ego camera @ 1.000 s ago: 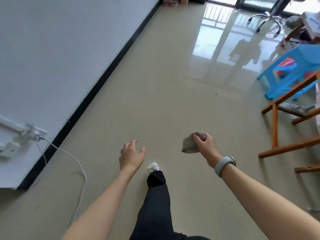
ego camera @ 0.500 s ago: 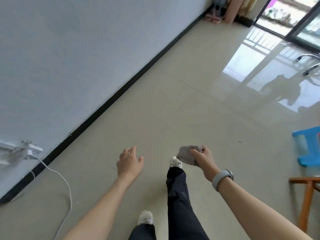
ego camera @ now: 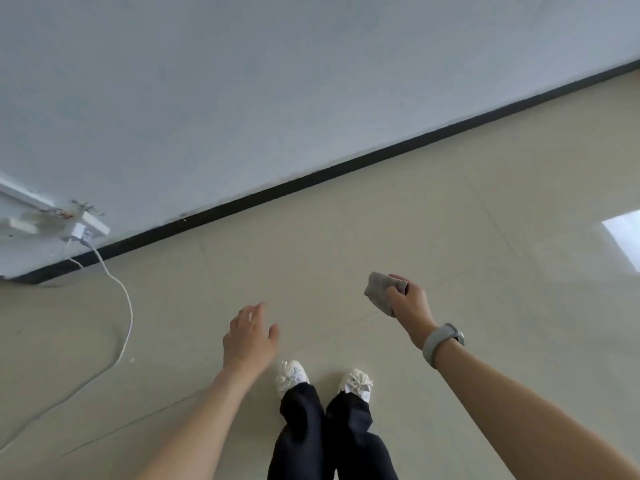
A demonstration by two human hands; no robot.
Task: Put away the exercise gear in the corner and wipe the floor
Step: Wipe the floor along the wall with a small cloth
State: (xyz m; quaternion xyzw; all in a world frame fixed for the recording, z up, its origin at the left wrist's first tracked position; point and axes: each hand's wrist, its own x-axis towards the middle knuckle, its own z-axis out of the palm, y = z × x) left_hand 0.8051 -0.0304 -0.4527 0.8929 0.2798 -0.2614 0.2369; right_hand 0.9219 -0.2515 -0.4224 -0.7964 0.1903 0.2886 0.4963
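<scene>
We see two bare hands above the glossy beige tiled floor (ego camera: 450, 209). Our right hand (ego camera: 412, 301) has its fingers curled tight around one crumpled grey cloth (ego camera: 379, 293), which bulges out to the left of the knuckles. Our left hand (ego camera: 247, 336) is empty, fingers loosely spread. Two white shoes (ego camera: 292, 373) stand below the hands; one white cable (ego camera: 124, 306) trails left of them.

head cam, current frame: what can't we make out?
- Exercise gear and corner: outside the head view, none visible.
- Grey cloth: partly hidden inside right hand.
- White cable: its far end runs off the left edge.
- White wall socket: blurred, detail unreadable.
- Open left hand: palm faces away.
</scene>
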